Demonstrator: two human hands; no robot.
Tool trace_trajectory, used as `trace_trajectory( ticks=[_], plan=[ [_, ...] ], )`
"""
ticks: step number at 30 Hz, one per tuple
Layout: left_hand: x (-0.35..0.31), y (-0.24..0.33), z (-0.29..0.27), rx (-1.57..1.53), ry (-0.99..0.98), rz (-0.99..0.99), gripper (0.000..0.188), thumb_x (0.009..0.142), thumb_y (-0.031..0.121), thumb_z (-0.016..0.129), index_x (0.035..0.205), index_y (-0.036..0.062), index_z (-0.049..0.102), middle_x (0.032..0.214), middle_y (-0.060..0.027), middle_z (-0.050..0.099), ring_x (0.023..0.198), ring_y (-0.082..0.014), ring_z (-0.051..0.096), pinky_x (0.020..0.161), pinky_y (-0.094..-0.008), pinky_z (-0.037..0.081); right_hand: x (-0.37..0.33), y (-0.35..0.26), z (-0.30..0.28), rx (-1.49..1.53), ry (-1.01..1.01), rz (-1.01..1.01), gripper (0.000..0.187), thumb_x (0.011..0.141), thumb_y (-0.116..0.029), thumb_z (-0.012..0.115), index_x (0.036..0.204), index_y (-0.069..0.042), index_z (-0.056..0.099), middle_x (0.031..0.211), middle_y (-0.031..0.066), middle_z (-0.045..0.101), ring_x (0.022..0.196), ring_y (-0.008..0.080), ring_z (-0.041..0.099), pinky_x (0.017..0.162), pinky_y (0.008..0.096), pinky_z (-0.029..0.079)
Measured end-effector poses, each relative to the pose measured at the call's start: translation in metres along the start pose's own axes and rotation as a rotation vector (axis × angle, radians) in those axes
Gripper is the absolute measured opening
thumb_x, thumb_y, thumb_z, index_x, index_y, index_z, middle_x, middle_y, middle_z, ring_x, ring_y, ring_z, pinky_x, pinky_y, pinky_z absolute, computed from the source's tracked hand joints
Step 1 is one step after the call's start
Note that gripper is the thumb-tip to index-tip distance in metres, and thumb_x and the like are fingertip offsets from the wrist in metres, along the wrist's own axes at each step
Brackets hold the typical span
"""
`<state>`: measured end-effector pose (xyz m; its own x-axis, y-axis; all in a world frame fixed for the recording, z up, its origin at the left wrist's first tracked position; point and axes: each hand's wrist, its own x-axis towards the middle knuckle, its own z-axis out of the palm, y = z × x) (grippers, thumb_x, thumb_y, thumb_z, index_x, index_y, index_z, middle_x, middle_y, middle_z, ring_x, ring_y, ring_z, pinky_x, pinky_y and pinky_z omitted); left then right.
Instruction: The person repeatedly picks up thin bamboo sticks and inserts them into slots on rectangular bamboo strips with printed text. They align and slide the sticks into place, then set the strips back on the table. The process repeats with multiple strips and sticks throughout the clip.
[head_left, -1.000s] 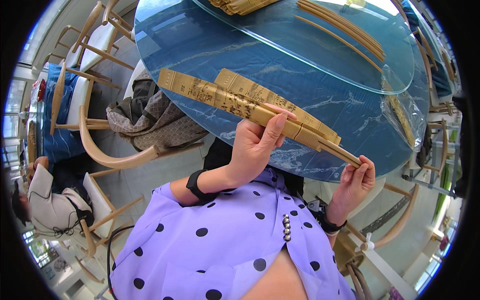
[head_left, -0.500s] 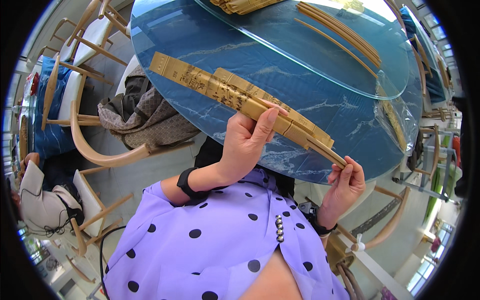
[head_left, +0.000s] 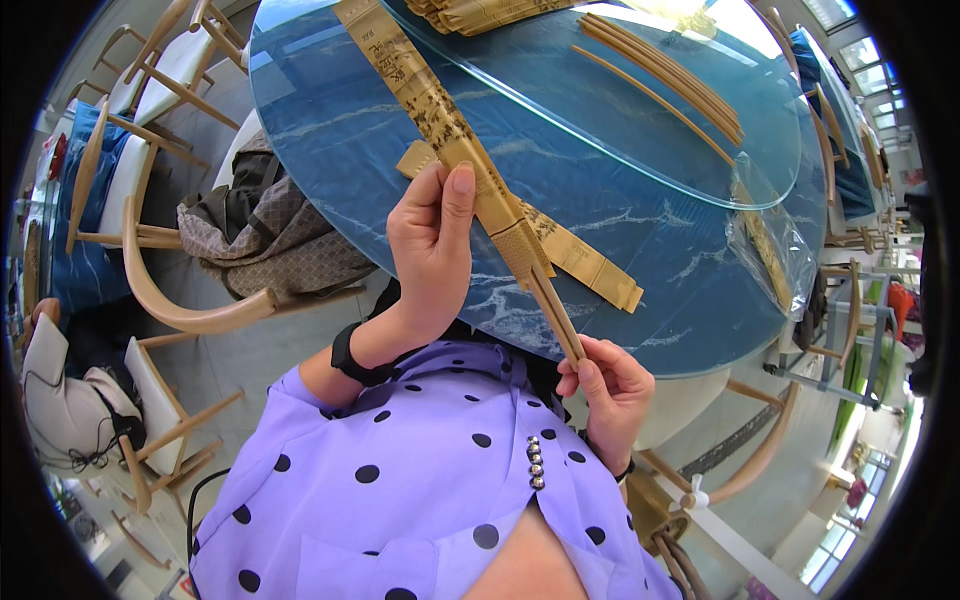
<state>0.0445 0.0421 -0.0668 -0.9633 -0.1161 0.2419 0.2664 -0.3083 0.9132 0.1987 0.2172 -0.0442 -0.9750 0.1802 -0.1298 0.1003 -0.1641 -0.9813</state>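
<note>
My left hand pinches a long gold paper chopstick sleeve with dark printed pictures between thumb and fingers. The sleeve slants from the upper left down toward my right hand. From its lower end stick out wooden chopsticks, and my right hand closes its fingertips on their tips. The part of the chopsticks inside the sleeve is hidden. Beneath, another gold sleeve lies on the blue marbled tabletop, partly covered by the held one.
On the glass turntable lie several loose chopsticks and a pile of gold sleeves. A clear plastic wrapper lies by its right edge. To the left stand a wooden chair and a patterned brown bag.
The held sleeve with its chopsticks has swung to a steeper slant, its far end moving up. My right hand has shifted left and down; my left hand has moved left.
</note>
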Motion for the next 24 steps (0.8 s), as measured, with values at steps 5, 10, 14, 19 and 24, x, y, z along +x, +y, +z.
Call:
trace_trajectory(
  ticks=[5, 10, 14, 19, 24],
  plan=[
    [-0.007, 0.003, 0.007, 0.017, 0.059, 0.099, 0.025, 0.111, 0.021, 0.049, 0.096, 0.0034, 0.059, 0.075, 0.0076, 0.047, 0.068, -0.0011, 0.033, 0.057, -0.0209, 0.029, -0.001, -0.003, 0.004, -0.027, -0.005, -0.053, 0.022, 0.097, 0.001, 0.065, 0.117, 0.009, 0.070, 0.092, 0.0164, 0.070, 0.070, 0.0157, 0.068, 0.064, 0.0243, 0.055],
    [-0.014, -0.008, 0.005, 0.110, 0.005, 0.148, 0.023, 0.112, 0.021, 0.048, 0.107, 0.0049, 0.064, 0.074, 0.0108, 0.045, 0.064, 0.0012, 0.031, 0.055, -0.0193, 0.024, -0.003, -0.005, 0.008, -0.014, 0.000, -0.082, 0.022, 0.097, 0.006, 0.064, 0.118, 0.010, 0.069, 0.095, 0.0173, 0.070, 0.072, 0.0149, 0.069, 0.065, 0.0238, 0.056],
    [-0.019, -0.005, 0.008, 0.027, -0.109, -0.024, 0.034, 0.114, 0.031, 0.040, 0.106, 0.0051, 0.062, 0.079, 0.0070, 0.048, 0.066, -0.0005, 0.035, 0.058, -0.0196, 0.028, 0.001, -0.004, 0.010, -0.036, -0.015, -0.093, 0.023, 0.097, 0.006, 0.064, 0.118, 0.010, 0.069, 0.095, 0.0168, 0.070, 0.072, 0.0148, 0.069, 0.065, 0.0237, 0.055],
    [-0.003, 0.009, 0.005, 0.044, -0.178, -0.119, 0.046, 0.114, 0.043, 0.033, 0.099, 0.0062, 0.056, 0.085, -0.0006, 0.053, 0.072, -0.0057, 0.043, 0.068, -0.0217, 0.037, 0.003, -0.006, 0.012, -0.035, -0.075, 0.003, 0.028, 0.094, 0.006, 0.068, 0.121, 0.007, 0.069, 0.095, 0.0159, 0.071, 0.075, 0.0162, 0.070, 0.068, 0.0250, 0.057],
    [0.008, 0.013, 0.003, -0.002, -0.178, -0.185, 0.045, 0.113, 0.044, 0.035, 0.096, 0.0072, 0.055, 0.082, -0.0005, 0.053, 0.072, -0.0066, 0.045, 0.068, -0.0226, 0.038, 0.013, -0.006, 0.009, -0.595, -0.097, -0.599, 0.036, 0.076, 0.002, 0.083, 0.111, 0.001, 0.075, 0.093, 0.0144, 0.074, 0.073, 0.0202, 0.071, 0.062, 0.0273, 0.056]
  ],
)
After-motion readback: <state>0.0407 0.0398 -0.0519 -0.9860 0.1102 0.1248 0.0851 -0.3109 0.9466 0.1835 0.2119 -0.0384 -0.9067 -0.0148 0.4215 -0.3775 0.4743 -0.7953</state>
